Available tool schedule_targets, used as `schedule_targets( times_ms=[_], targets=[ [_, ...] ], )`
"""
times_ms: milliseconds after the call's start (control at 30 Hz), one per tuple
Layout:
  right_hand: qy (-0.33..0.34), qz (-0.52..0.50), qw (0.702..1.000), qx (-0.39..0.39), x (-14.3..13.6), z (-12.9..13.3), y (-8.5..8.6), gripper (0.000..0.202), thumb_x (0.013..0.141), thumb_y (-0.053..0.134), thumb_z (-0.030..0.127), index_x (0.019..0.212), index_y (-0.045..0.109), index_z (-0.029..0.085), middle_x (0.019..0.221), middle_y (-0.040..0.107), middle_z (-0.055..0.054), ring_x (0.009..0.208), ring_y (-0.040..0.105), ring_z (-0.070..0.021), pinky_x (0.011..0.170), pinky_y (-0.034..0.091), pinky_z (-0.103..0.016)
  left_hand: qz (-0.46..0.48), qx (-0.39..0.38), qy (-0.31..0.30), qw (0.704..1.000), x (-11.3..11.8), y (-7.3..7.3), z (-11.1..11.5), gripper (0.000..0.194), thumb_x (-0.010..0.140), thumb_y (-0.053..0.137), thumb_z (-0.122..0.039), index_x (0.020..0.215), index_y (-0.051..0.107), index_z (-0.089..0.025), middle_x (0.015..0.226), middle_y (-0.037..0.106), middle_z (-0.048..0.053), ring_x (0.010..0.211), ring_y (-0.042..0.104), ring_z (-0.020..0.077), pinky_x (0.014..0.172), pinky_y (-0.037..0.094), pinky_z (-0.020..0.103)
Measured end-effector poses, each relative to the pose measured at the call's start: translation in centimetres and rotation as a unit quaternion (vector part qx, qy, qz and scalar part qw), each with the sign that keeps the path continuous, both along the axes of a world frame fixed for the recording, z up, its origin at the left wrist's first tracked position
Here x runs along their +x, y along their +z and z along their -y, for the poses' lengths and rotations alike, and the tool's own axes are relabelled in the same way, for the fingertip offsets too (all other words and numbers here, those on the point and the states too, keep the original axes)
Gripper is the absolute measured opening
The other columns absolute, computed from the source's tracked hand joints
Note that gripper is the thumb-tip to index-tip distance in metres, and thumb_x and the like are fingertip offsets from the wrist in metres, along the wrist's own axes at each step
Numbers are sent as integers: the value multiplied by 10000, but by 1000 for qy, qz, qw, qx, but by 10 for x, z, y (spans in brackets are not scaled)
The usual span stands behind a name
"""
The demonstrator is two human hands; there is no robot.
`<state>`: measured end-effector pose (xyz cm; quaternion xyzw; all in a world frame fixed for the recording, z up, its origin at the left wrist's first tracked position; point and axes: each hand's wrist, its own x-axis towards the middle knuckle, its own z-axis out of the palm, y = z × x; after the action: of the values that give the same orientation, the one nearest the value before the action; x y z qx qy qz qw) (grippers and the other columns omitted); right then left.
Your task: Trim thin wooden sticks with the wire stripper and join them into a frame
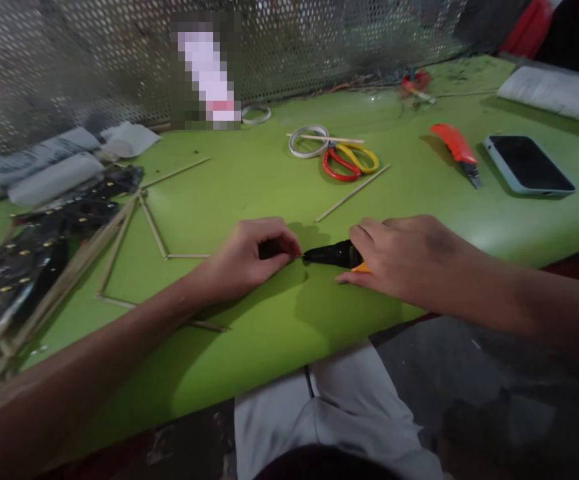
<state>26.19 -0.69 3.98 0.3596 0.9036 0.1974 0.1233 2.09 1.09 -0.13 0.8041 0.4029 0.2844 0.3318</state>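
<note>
Left fingers [284, 235] pinch together on a tiny bit [300, 256], pliers [330, 254] meeting it.
Right fingers [364, 237] curl closed around the pliers, facing the left ones, apparently so the tip meets the bit squarely. Beyond the fingers, a stick [353, 193] and scissors [350, 159] lie on the counter [269, 180], likely for easy reach.

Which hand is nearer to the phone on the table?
Right. The right hand, gripping a black-nosed tool, is nearer the wearer than the phone and left of it; the left hand is farther left.
</note>
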Motion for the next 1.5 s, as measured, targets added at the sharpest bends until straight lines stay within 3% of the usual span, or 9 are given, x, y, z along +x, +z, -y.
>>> schedule_targets(
  times_ms=[200,467,967,1200,1500],
  targets=[
    [-44,-27,998,-37,0,-2,-7,485,975,398,536,951,599,95,837,649,-114,666,570,-183,521,161,-286,-14,25,1,1000,-1,2,1,127,807,607,-71,854,689,-156,789,647,19,712,590,117,636,461,233],
    [-2,-56,998,20,4,0,-15,534,981,356,547,923,618,86,772,627,-109,612,529,-180,516,168,-293,-22,66,-10,997,2,-1,0,101,821,613,-87,836,688,-154,841,634,41,747,593,123,659,464,230],
    [-28,-61,998,-4,4,-2,-17,579,968,315,612,944,600,109,791,641,-102,624,524,-171,525,175,-288,-17,69,-5,997,0,-2,-1,120,789,628,-64,821,695,-158,837,642,28,758,600,121,678,470,221],
    [10,-55,998,36,6,-3,-17,570,978,311,587,915,602,101,777,611,-94,633,526,-177,518,171,-293,-13,58,4,998,1,-1,-1,102,788,640,-75,808,703,-153,822,649,29,745,605,120,672,467,223],
    [25,-12,1000,-3,5,-12,-13,538,991,314,557,976,587,94,805,611,-95,608,500,-159,538,143,-293,-17,50,-2,999,1,0,-3,99,793,647,-71,807,701,-152,776,634,29,714,585,124,629,446,235]
  ],
)
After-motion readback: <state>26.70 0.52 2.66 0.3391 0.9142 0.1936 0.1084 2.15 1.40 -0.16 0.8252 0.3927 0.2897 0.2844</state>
